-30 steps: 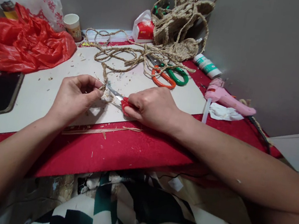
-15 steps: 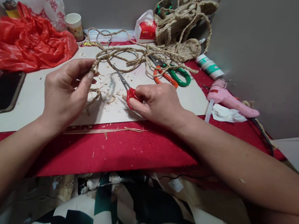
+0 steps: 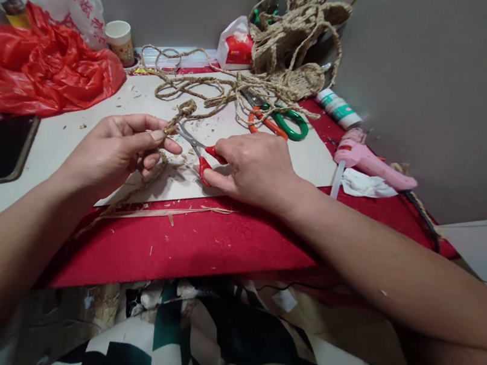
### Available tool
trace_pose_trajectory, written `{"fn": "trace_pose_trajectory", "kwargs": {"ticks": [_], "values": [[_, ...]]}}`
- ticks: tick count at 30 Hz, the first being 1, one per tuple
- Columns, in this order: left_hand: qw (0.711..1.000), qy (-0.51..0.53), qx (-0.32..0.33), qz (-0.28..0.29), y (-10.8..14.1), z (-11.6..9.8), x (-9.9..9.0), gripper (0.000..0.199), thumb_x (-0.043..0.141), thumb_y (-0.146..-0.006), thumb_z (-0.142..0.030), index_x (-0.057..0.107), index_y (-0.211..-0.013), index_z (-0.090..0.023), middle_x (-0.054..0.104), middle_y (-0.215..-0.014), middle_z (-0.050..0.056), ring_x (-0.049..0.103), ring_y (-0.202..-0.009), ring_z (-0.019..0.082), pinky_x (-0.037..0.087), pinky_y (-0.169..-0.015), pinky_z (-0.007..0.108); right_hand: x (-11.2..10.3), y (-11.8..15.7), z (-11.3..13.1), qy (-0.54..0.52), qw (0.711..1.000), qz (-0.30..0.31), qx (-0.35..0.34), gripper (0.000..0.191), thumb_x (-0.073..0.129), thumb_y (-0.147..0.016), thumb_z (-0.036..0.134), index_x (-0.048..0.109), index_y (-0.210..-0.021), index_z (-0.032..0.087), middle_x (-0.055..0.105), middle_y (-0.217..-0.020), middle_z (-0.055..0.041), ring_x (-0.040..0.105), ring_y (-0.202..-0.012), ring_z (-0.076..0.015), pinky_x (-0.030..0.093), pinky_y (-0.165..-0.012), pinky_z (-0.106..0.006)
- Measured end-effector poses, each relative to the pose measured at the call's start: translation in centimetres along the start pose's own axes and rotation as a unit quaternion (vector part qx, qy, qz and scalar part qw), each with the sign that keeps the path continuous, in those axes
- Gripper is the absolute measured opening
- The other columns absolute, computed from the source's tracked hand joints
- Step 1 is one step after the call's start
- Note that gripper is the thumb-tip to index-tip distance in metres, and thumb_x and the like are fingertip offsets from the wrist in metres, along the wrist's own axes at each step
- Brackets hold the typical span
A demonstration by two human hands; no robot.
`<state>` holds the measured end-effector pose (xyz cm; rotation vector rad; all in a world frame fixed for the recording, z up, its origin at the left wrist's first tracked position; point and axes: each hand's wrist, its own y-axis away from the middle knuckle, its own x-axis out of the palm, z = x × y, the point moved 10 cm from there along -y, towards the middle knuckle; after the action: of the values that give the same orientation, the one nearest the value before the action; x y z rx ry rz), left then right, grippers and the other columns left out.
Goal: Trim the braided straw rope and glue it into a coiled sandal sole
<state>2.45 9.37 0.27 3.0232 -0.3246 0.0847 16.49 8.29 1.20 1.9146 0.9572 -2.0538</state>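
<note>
Just left of centre in the frame, I have the left hand [image 3: 120, 149] narrowed to a pinch on a tan, braided plant-fibre cord [image 3: 185, 108], its bunched end poking past the fingertips — presumably gripped so close to leave that bit firm and exposed. The right hand [image 3: 255, 166], at centre, holds small red-handled metal scissors [image 3: 204, 169], grips spread and blades parted beside the cord; I can't tell whether they touch it. A thinner strand trails below the left hand, toward the lower left.

Both hands are over a flat white board [image 3: 57, 161] on the red-covered bench [image 3: 179, 246], which I take as a surface for catching the pale scraps. Loose cord coils [image 3: 216, 90] lie at upper centre; the pink glue gun [image 3: 372, 159] rests at right — likely parked clear of the blades.
</note>
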Motion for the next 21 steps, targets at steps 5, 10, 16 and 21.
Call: {"fn": "trace_pose_trajectory", "kwargs": {"ticks": [5,10,16,21], "values": [[1.000,0.004,0.019,0.002,0.04,-0.08,0.03,0.012,0.069,-0.075,-0.012,0.067,-0.087,-0.013,0.074,-0.076,0.006,0.052,-0.044,0.005,0.040,-0.045,0.019,-0.22,0.11,0.14,0.040,0.999,-0.011,0.000,0.039,0.047,-0.089,0.046,0.070,-0.093,0.014,0.073,-0.083,-0.0118,0.063,-0.075,-0.0247,0.027,-0.063,-0.033],[1.000,0.026,0.013,0.004,0.06,-0.16,0.24,0.012,0.068,-0.074,-0.010,0.066,-0.086,-0.013,0.075,-0.075,0.007,0.051,-0.042,0.006,0.039,-0.041,0.019,-0.49,0.19,0.41,0.050,0.998,-0.023,-0.016,0.036,0.049,-0.089,0.043,0.070,-0.090,0.014,0.073,-0.081,-0.0113,0.063,-0.075,-0.0248,0.028,-0.066,-0.034],[0.997,0.066,-0.023,0.009,0.00,0.03,0.46,0.009,0.064,-0.074,-0.006,0.064,-0.081,-0.012,0.074,-0.072,0.007,0.048,-0.040,0.006,0.039,-0.039,0.017,-0.48,0.19,0.44,0.044,0.999,-0.017,-0.017,0.036,0.052,-0.088,0.045,0.070,-0.089,0.013,0.072,-0.079,-0.0105,0.062,-0.074,-0.0235,0.026,-0.065,-0.033],[0.998,0.056,-0.021,0.008,-0.05,0.10,0.42,0.009,0.063,-0.073,-0.005,0.064,-0.079,-0.011,0.074,-0.070,0.007,0.049,-0.040,0.006,0.039,-0.039,0.017,-0.30,0.23,0.51,0.048,0.999,-0.003,-0.013,0.036,0.052,-0.089,0.045,0.070,-0.090,0.014,0.073,-0.081,-0.0100,0.063,-0.076,-0.0236,0.025,-0.065,-0.033]]}}
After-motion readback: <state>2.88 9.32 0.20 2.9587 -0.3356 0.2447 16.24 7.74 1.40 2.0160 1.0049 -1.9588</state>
